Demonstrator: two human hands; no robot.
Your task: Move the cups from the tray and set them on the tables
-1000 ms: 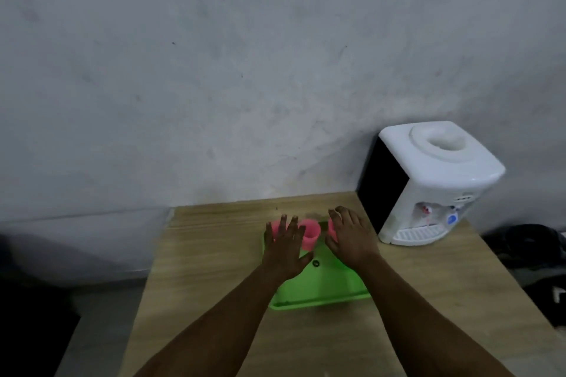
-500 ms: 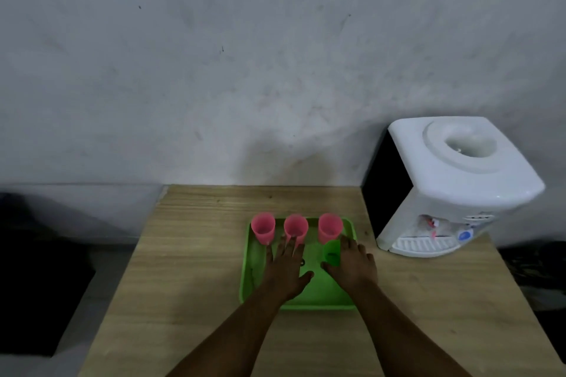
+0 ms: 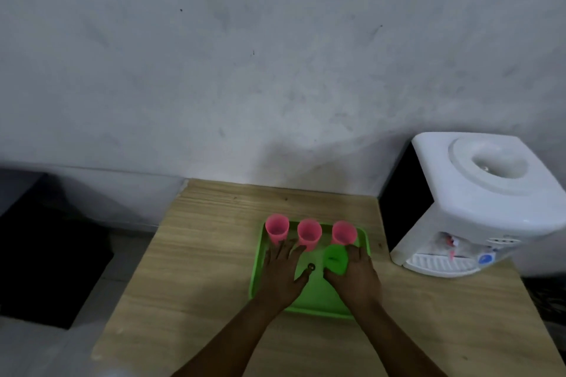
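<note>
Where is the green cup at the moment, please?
In the head view, the green cup stands on the right side of the green tray, just in front of the rightmost pink cup, with the right hand curled round it.

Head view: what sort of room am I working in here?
Probably a plain break or pantry corner: a white tabletop water dispenser sits on a wooden table against a bare wall, beside a green tray of plastic cups.

Three cups point(image 3: 308, 233) line the tray's point(image 3: 256, 269) far edge.
</note>
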